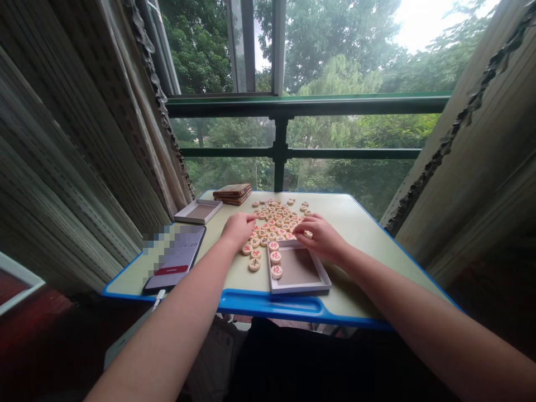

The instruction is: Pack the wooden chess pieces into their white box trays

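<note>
Left hand (238,230) and right hand (320,237) flank round, pale wooden, red-or-black-lettered discs (278,218); whether fingers (252,219) grip any is unclear

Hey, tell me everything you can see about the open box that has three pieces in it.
The shallow box, perhaps cardboard, has low whitish walls and a brownish-grey floor. It lies flat, open side up, on the table, just behind the blue groove. Three red-marked xiangqi pieces line its left wall; the rest of its floor is bare. The right hand is near its far right corner; contact is unclear.
</note>
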The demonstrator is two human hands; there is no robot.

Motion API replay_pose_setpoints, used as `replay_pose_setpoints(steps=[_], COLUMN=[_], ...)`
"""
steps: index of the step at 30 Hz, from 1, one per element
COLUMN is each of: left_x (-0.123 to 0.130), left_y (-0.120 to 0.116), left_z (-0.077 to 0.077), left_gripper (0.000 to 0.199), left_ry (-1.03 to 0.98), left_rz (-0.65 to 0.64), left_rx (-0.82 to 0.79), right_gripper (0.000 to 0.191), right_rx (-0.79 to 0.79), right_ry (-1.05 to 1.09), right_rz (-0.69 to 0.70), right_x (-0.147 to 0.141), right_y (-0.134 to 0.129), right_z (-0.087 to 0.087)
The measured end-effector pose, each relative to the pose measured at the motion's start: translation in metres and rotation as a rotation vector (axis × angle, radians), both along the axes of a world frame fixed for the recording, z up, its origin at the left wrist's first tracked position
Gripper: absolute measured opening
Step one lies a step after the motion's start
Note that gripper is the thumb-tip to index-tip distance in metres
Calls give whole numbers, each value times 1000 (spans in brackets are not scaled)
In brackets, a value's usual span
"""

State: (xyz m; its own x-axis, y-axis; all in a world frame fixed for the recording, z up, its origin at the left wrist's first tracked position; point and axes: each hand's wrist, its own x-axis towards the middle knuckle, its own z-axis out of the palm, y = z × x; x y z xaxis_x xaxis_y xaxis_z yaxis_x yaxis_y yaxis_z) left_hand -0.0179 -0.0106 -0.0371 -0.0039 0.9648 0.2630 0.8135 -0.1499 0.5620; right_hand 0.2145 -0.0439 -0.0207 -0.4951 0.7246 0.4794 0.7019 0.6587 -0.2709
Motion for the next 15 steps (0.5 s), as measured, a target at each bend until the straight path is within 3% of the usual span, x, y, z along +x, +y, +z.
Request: replay_pose_setpoints(steps=[4,7,15], left_x=[8,10,13], left_y=[-3,-4,-2], left_z=[0,0,3], left_gripper=[30,27,20], left_ry=[138,181,-43], left_rz=[-115,-115,-100], left_rx=[64,50,12], right_gripper=[16,17,15], right_rx=[11,17,16], right_ry=[-7,-3,-26], right_rz=[14,30,36], right_x=[0,-1,-1], right_y=[-1,-3,-3], right_z=[0,1,1])
